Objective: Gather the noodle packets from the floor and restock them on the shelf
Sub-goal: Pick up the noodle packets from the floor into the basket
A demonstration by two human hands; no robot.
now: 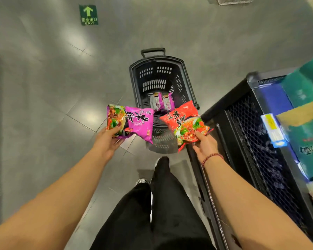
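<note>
The black basket [153, 82] stands on the grey floor [43, 105]. Above its near rim, the left hand [107, 141] grips a purple noodle packet [134, 121] by its lower end, thumb laid across the front. Just right of that, also over the near rim, the right hand [205, 145] pinches a red noodle packet [184, 123] near one corner. A few more packets [161, 102] lie at the bottom of the basket. To the basket's right rises the dark shelf [251, 127], with green cartons [304, 87] on it.

The weakest point looks like the red packet. Glossy film held only at a corner could slide free when the arm swings right of the basket toward the shelf. Squeezing harder to prevent that would likely crush the brittle noodles inside. With both hands full, neither is free to make room among the cartons. The basket also sits just ahead of the feet, so a careless step toward the shelf might catch it.
</note>
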